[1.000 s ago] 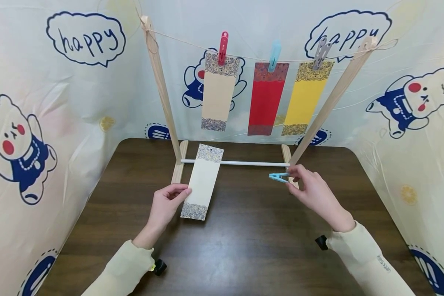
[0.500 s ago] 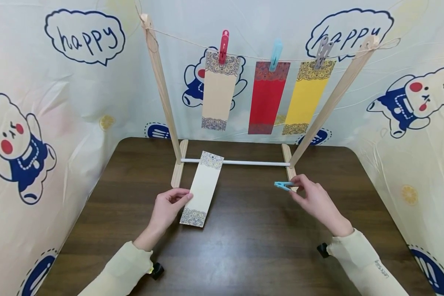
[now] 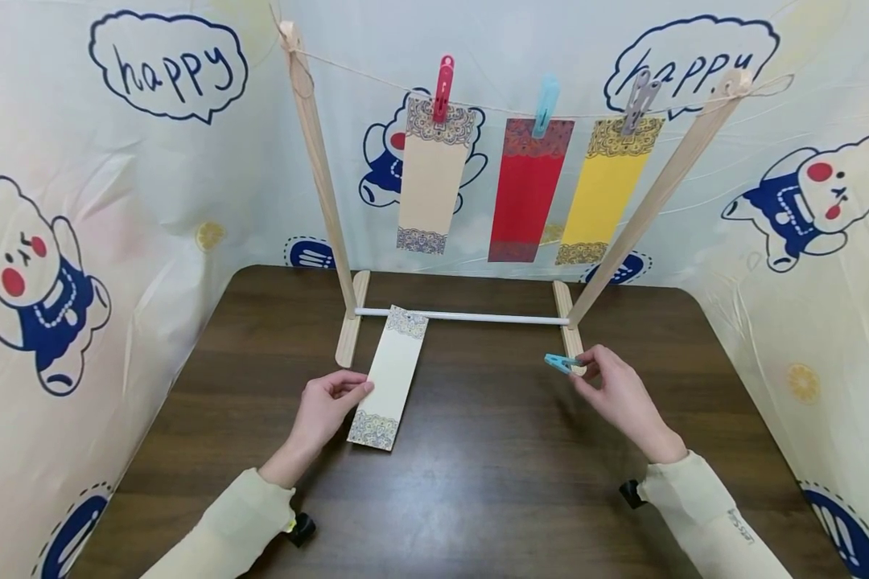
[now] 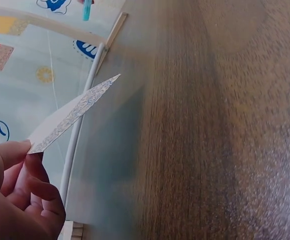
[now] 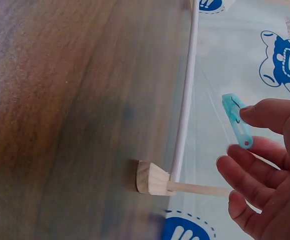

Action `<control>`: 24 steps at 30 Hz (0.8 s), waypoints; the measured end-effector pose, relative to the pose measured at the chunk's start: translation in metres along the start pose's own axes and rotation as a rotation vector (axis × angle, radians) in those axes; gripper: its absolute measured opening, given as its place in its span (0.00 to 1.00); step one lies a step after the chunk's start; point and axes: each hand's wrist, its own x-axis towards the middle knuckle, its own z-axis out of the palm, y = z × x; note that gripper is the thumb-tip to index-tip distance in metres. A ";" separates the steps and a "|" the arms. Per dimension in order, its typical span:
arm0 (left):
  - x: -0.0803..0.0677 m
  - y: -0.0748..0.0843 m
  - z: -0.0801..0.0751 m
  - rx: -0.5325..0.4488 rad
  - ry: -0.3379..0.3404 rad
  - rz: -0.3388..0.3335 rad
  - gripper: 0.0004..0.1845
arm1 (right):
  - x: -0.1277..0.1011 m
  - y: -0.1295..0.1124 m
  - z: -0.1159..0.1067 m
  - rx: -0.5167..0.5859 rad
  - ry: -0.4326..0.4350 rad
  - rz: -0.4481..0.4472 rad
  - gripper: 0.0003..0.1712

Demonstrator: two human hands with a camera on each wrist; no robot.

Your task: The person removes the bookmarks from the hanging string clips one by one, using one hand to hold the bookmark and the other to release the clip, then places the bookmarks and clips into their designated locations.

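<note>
Dark wood table (image 3: 478,482) carries the wooden drying frame (image 3: 319,177) at the far side, string across the top. Three cards already hang there by pegs: beige (image 3: 427,173), red (image 3: 525,189), yellow (image 3: 604,189), leaving string free at the left. Your left hand (image 3: 326,406) pinches the cream card (image 3: 389,376) by its long edge, lifted off the table, patterned end toward the frame's white rod (image 3: 463,317). Your right hand (image 3: 611,382) pinches the blue clothespin (image 3: 561,363) between thumb and fingertips, near the right foot, tip pointing left.
</note>
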 end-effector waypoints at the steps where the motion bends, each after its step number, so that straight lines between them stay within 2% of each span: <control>1: 0.001 -0.001 0.000 0.004 -0.001 -0.008 0.09 | 0.000 0.000 0.000 0.002 0.001 -0.001 0.16; 12: 0.008 -0.008 -0.006 0.117 0.000 -0.057 0.10 | -0.001 0.006 0.005 0.012 -0.064 0.057 0.18; 18: 0.011 -0.012 -0.009 0.199 -0.010 -0.061 0.10 | -0.002 0.010 0.009 -0.006 -0.055 0.044 0.19; 24: 0.013 -0.012 -0.013 0.247 -0.048 -0.053 0.09 | -0.005 0.011 0.010 -0.013 -0.023 0.010 0.18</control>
